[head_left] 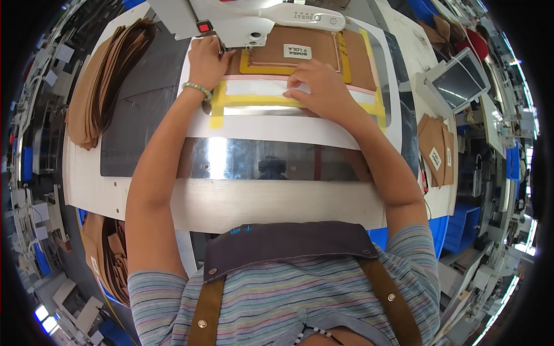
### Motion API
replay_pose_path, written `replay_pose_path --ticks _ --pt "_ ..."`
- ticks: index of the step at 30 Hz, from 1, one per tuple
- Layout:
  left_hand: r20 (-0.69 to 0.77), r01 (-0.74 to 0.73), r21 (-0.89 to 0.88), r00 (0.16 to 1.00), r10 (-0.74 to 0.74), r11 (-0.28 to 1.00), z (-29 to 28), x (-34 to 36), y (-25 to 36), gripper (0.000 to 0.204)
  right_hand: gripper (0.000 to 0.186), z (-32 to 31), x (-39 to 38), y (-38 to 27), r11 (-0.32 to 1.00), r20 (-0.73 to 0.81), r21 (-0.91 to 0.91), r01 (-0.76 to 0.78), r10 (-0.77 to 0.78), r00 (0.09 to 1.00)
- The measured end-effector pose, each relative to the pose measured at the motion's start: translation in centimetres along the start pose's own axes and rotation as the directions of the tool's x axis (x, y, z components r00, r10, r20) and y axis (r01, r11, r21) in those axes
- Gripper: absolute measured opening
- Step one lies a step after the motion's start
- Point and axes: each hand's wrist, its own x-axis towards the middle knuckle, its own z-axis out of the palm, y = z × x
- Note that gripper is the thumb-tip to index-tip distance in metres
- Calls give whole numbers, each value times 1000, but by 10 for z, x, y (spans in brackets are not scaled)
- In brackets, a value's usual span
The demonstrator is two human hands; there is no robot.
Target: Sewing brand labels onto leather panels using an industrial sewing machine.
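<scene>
My left hand [205, 66] is under the sewing machine head [241, 26], fingers bent beside the needle area; what they grip, if anything, is hidden. My right hand [314, 89] rests on a white template sheet [265, 127] edged with yellow tape [217, 118], thumb and curled fingers slightly apart, touching a white strip [254, 86]. On the template lies a brown panel [360, 63] with a smaller framed brown piece [268, 46] bearing a white label [297, 51].
Stacked brown pieces [104, 81] lie at left, more [435, 150] at right beside a tilted screen [456, 78]. A steel plate [242, 155] crosses the pale table [277, 202]. Below are brown pieces [104, 248] at left and a blue bin [464, 225] at right.
</scene>
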Motion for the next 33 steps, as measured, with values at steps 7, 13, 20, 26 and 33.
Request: replay_pose_path --ticks 7,13,20,26,33 --pt "45 85 21 995 -86 996 -22 -2 16 18 24 12 6 -3 993 -127 -91 74 -85 988" --pt "-131 218 198 972 -194 956 -121 -31 -62 17 17 8 2 -7 992 -124 -105 72 -84 989" --pt "-311 363 604 927 -210 709 -417 -161 -90 25 12 9 5 -27 1000 -69 17 -25 27 997" --pt "-424 585 736 791 -441 341 -569 -354 -76 29 15 12 7 -23 1000 -31 -13 -23 22 999" --pt "-428 655 755 505 -750 10 -632 -534 -41 25 17 15 4 -20 998 -116 -59 36 -42 992"
